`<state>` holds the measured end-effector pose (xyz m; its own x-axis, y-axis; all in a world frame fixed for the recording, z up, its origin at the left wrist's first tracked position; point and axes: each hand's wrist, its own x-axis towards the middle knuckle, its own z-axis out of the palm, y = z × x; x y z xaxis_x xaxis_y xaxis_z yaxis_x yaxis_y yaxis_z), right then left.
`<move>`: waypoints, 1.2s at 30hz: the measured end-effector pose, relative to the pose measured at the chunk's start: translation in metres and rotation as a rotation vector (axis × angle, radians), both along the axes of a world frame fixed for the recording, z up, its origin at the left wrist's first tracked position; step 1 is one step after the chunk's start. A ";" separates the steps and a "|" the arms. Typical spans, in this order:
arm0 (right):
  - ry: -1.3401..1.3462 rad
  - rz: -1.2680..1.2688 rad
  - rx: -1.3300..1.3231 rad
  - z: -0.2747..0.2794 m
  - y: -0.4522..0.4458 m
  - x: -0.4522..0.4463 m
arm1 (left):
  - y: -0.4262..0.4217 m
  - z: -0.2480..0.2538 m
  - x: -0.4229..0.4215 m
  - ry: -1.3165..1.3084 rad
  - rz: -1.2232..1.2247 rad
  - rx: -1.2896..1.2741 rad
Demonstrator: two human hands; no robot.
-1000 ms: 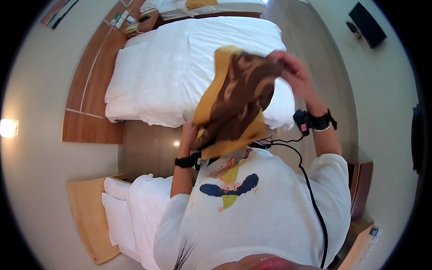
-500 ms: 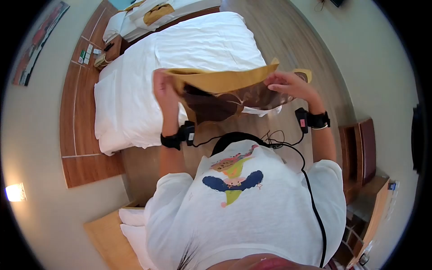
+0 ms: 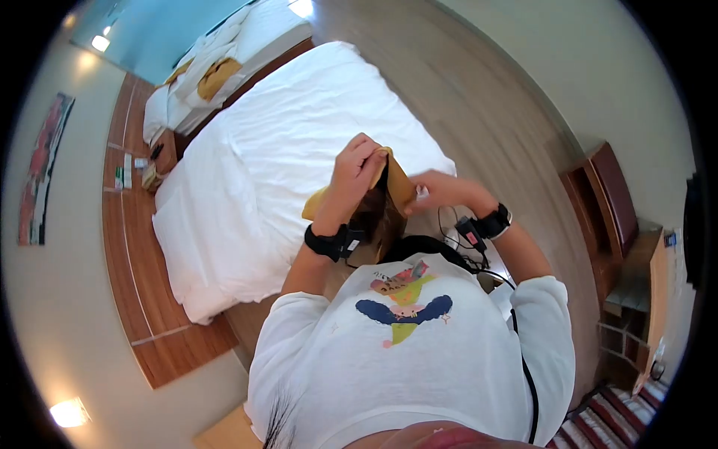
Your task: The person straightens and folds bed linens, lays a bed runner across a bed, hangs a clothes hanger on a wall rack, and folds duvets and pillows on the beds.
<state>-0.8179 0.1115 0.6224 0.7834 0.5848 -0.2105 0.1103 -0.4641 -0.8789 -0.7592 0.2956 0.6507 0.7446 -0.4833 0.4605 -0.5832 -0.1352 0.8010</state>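
Cloth: yellow-and-brown cloth (image 3: 401, 182), held up in front of your waist, near side of the white bed (image 3: 262, 142); can't tell if it touches the bedding.
Left grip: your left hand (image 3: 351, 178) is pinched on the cloth's top corner.
Right grip: your right hand (image 3: 443, 191) is at the cloth's right edge, fingers bent; can't tell if it's pinching.
Cloth vs hands: bunched between them; body hangs below your left fingertips, just left of your right fingers.
Nearer hand: left, on it.
Long axis: roughly from left pinch down toward your shirt (image 3: 411, 359).
Points: corner up; yellow flap out past your left wrist.
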 end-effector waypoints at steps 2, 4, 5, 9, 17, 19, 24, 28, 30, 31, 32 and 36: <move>0.062 -0.045 -0.219 -0.031 -0.031 -0.015 | -0.036 -0.002 0.010 -0.021 -0.047 0.021; 0.124 -0.173 -0.176 -0.083 -0.065 -0.033 | -0.077 -0.007 0.020 -0.099 -0.152 -0.029; 0.124 -0.226 -0.082 -0.073 -0.080 -0.040 | -0.099 -0.007 0.024 -0.098 -0.225 -0.002; -0.239 -0.492 -0.253 -0.103 -0.188 -0.049 | -0.188 -0.029 0.029 0.066 -0.252 -0.002; -0.493 -1.213 -0.592 -0.001 -0.386 -0.038 | -0.325 -0.050 0.013 0.182 -0.757 0.650; -0.699 -1.159 -0.335 0.025 -0.394 -0.004 | -0.368 -0.043 0.001 0.134 -0.787 0.684; -0.412 -0.670 -0.013 0.043 -0.389 0.093 | -0.451 -0.051 0.045 0.217 -0.771 0.472; -0.313 -0.419 0.465 0.017 -0.392 0.152 | -0.495 -0.105 0.124 -0.175 -0.278 -0.083; -0.259 -0.552 0.442 0.028 -0.411 0.170 | -0.497 -0.073 0.156 0.344 -0.327 -0.179; -0.493 -0.701 0.278 0.013 -0.424 0.182 | -0.500 -0.057 0.179 0.841 -0.384 -0.288; -0.725 -0.843 0.103 0.010 -0.431 0.191 | -0.505 -0.053 0.203 0.830 -0.390 -0.296; -0.680 -0.902 -0.181 -0.030 -0.443 0.218 | -0.516 -0.040 0.239 0.855 -0.381 -0.450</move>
<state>-0.6002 -0.3311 0.5926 0.8863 -0.2438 0.3938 0.0999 -0.7296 -0.6766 -0.5203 -0.2201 0.6105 0.7419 -0.6689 0.0468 0.2619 0.3533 0.8981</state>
